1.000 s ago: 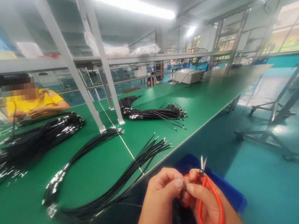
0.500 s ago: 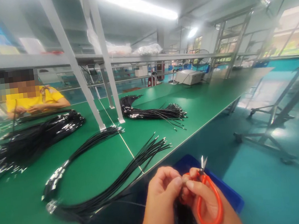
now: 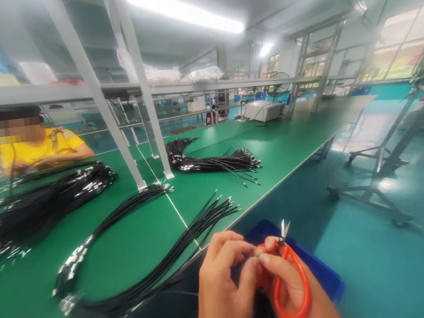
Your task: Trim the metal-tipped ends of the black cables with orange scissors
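My curled right fingers (image 3: 282, 269) hold orange scissors (image 3: 305, 282), blades (image 3: 283, 229) jutting beyond; I can't tell whether my bunched left fingers (image 3: 234, 249) pinch anything.

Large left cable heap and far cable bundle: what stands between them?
Between the heap and the bundle, the head view shows grey shelf posts on the green bench.

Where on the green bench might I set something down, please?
Bare green tabletop shows inside the curved black cable bundle, and between the farther bundle and white box. The left is crowded with a large cable pile.
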Available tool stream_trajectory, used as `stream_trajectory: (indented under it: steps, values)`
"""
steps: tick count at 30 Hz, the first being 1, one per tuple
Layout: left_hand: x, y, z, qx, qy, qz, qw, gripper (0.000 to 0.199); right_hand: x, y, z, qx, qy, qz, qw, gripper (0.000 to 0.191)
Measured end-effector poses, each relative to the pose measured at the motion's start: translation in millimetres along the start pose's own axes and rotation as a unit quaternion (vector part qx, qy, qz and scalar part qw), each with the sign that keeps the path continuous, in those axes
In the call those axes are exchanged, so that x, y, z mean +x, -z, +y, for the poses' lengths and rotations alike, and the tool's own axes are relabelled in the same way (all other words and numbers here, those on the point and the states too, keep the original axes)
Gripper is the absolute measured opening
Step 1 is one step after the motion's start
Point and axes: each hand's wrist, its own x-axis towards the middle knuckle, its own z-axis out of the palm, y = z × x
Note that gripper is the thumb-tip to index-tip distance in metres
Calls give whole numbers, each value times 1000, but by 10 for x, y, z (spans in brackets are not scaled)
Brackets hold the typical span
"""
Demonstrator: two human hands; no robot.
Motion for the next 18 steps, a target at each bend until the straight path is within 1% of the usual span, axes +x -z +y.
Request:
stream_trajectory:
  steps: [4,6,7,9,11,12,13,15,16,18]
  values:
    - [4,-27,23,66,-29,24,997,14,-8,-18,3,-2,-2,-2,1000,19]
    - [14,-28,12,72,-18,29,997,14,1,-12,12,-3,-2,-1,1000,19]
    - [22,-25,-2,56,5,27,998,14,8,-5,19,-3,-3,2,1000,20]
    - [36,-17,-42,-20,84,5,996,14,23,17,34,-8,-7,9,1000,21]
    - [44,-10,-83,-115,163,-12,980,14,34,45,51,-17,-8,15,1000,21]
    - [45,-9,-96,-148,184,-6,972,13,37,59,60,-21,-7,16,1000,21]
    - [45,-9,-102,-164,188,9,968,10,38,70,67,-25,-4,16,1000,20]
    - [43,-8,-98,-152,159,40,975,5,35,83,76,-23,1,12,1000,20]
    - [43,-4,-93,-133,138,39,981,6,32,84,78,-20,1,11,1000,20]
    - [46,15,-88,-88,100,6,991,7,29,80,74,-17,-4,10,1000,19]
